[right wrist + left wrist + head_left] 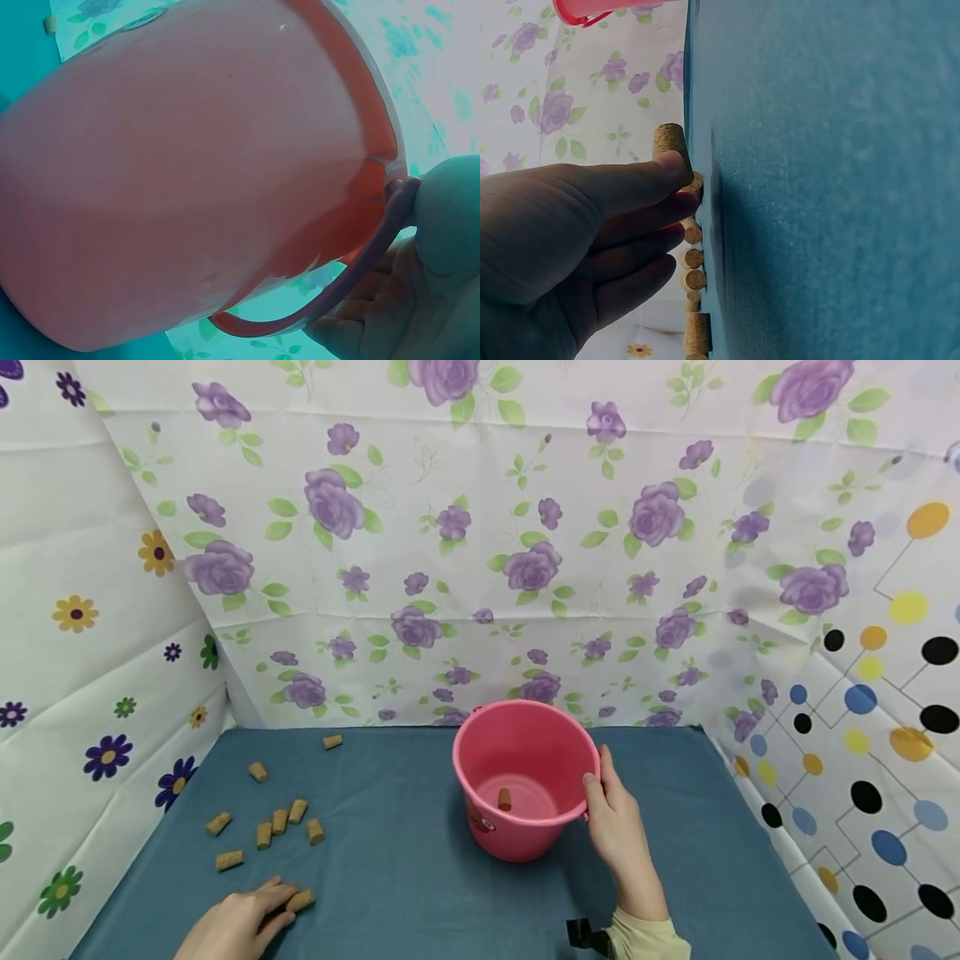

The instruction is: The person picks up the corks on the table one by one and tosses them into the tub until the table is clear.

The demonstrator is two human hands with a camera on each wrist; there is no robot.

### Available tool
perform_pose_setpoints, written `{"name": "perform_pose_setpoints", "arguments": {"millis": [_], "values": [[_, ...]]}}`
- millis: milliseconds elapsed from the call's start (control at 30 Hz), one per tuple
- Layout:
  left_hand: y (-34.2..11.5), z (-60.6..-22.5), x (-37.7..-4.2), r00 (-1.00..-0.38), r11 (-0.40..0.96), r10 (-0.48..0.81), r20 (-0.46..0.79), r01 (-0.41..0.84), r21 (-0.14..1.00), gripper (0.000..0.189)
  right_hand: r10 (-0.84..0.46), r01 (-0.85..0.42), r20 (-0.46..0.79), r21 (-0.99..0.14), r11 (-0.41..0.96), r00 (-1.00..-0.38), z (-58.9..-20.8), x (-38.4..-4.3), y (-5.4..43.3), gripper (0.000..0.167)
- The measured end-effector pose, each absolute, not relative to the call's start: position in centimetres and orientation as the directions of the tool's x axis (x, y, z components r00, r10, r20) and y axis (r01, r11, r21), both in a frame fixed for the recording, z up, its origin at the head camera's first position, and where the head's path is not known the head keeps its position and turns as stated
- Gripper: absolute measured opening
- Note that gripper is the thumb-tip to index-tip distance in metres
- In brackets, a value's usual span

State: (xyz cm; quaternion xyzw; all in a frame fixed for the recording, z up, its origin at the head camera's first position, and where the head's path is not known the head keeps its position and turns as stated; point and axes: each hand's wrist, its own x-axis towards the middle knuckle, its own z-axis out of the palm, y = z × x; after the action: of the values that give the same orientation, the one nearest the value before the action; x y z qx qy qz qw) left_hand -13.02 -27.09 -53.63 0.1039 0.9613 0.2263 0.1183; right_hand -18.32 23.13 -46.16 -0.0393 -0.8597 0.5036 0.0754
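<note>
My left hand (242, 920) is low at the front left, pinching a cork (301, 901) between thumb and fingers. In the left wrist view the held cork (670, 150) stands out past the thumb, close to the cloth. A pink bucket (517, 845) stands right of the middle, with a single cork (505, 799) lying on its bottom. At the bucket's right side my right hand (618, 827) grips the rim near where the handle joins. The right wrist view shows the curved handle (360, 274) hanging beside the palm, with part of the fingers hidden.
Several loose corks, among them one cork (229, 860) nearest the left hand and one cork (332, 742) by the back edge, lie on the blue cloth (390, 827). A flowered curtain (420, 560) rises behind; patterned sheets flank both sides.
</note>
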Motion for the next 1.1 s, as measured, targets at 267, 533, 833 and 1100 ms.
{"name": "perform_pose_setpoints", "arguments": {"millis": [267, 533, 833, 1100], "values": [[-26.8, -53.5, -12.9, -0.95, 0.869, 0.257, -0.176, 0.148, 0.473, 0.03, 0.144, -0.005, 0.088, -0.868, 0.497, -0.986, -46.2, -18.4, 23.1, 0.064], [-26.3, -53.2, -12.8, -0.953, 0.864, 0.257, -0.163, 0.15, 0.481, 0.03, 0.143, -0.006, 0.091, -0.86, 0.51, -0.986, -46.2, -18.4, 23.0, 0.064], [-25.4, -52.7, -12.9, -0.957, 0.871, 0.265, -0.117, 0.185, 0.454, 0.031, 0.144, -0.004, 0.089, -0.862, 0.507, -0.986, -46.0, -18.4, 23.1, 0.064], [-24.6, -52.3, -12.9, -0.961, 0.866, 0.262, -0.092, 0.191, 0.462, 0.032, 0.144, 0.0, 0.082, -0.868, 0.496, -0.986, -45.9, -18.3, 23.1, 0.064]]}}
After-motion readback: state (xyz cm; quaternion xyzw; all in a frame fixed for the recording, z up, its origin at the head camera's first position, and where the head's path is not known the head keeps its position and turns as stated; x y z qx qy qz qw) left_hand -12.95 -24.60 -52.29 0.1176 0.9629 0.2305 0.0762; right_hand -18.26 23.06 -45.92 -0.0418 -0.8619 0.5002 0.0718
